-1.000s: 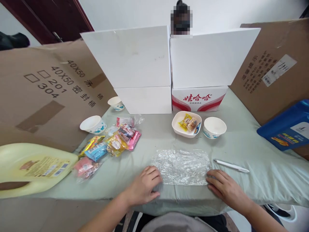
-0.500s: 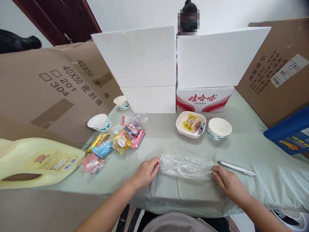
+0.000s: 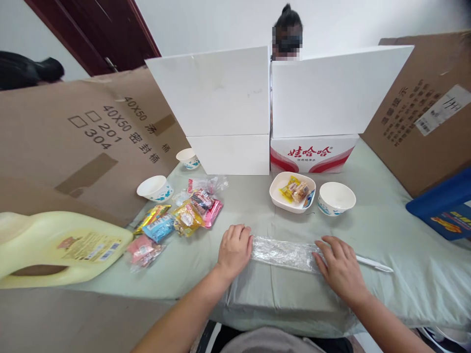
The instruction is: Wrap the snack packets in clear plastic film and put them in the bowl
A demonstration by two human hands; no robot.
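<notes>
The big brown cardboard sheet (image 3: 91, 142) on the left carries black print: "40X50" twice, "201" and "304" beside two empty tick boxes, with Chinese characters after them. The white and red box (image 3: 312, 154) at the back shows the red brand characters "娃哈哈" over a smaller line too small to read. The cardboard box (image 3: 423, 113) on the right bears columns of Chinese print and a white barcode sticker, the yellow jug (image 3: 62, 247) a label, none of it legible.
</notes>
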